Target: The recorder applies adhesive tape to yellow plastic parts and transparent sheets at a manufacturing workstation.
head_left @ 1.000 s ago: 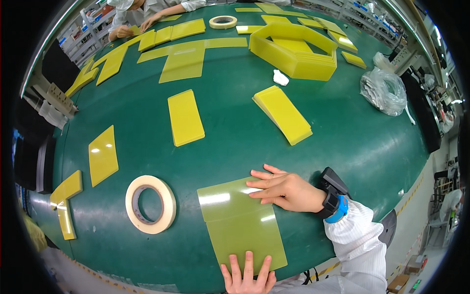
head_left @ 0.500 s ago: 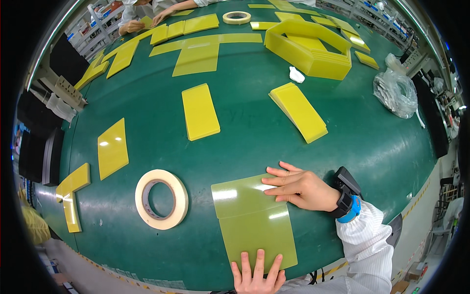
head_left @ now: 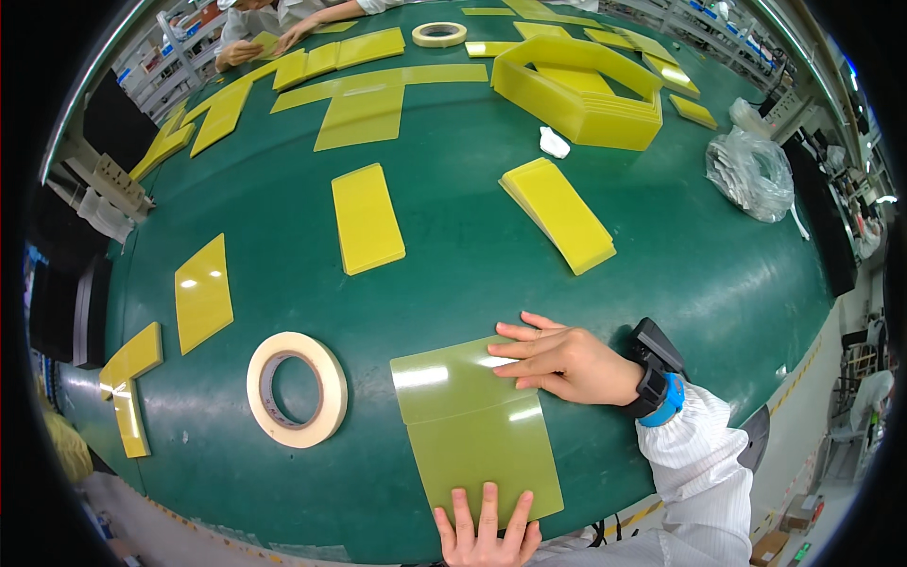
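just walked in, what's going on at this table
A person has both bare hands spread on two translucent yellow-green sheets laid together on the green table. The right hand rests on the right side of the upper sheet, the left hand on the near edge of the lower sheet. A cream tape roll lies untouched to the left. Across the table, another person's hand holds a small yellow piece.

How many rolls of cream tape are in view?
2: the near tape roll, left of the nearest yellow-green sheets; the far tape roll, toward the far side of the table.
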Demonstrator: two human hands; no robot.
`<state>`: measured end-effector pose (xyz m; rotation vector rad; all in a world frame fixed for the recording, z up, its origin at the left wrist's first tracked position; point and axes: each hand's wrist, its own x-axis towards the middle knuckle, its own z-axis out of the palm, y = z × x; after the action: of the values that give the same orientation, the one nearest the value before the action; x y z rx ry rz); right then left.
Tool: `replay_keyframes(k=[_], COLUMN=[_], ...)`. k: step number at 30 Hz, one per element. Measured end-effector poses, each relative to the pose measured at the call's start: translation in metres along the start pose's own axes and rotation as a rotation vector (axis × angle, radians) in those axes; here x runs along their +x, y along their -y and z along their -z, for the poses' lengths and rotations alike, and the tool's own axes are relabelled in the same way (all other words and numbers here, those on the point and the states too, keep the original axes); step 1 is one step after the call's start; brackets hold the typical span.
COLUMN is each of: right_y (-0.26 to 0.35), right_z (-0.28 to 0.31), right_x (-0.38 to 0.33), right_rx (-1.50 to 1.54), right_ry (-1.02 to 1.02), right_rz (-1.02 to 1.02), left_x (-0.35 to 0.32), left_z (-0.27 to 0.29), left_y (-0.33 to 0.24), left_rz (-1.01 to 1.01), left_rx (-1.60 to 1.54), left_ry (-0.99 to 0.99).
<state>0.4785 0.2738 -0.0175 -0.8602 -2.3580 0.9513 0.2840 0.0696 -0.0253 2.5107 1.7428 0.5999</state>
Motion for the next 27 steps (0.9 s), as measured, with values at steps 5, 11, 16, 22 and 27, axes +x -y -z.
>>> replay_keyframes(k=[5,11,16,22,27], right_y=[0.001,0.010,0.012,0.011,0.009], right_z=[0.001,0.002,-0.004,-0.005,-0.002], right_x=[0.000,0.000,0.001,0.003,0.001], right_rx=[-0.001,-0.129,-0.140,-0.108,-0.124], right_ry=[0.003,-0.030,0.055,0.065,0.095], right_rz=[-0.014,0.047,0.123,0.105,0.125], left_x=[0.001,0.004,0.004,0.004,-0.004], left_z=[0.001,0.003,0.002,0.002,-0.009], left_y=[-0.001,-0.003,-0.002,-0.002,-0.001], left_rz=[0.005,0.020,0.018,0.023,0.024], left_rx=[-0.002,-0.004,-0.005,-0.006,0.111], left_ry=[-0.005,0.006,-0.001,-0.006,0.026])
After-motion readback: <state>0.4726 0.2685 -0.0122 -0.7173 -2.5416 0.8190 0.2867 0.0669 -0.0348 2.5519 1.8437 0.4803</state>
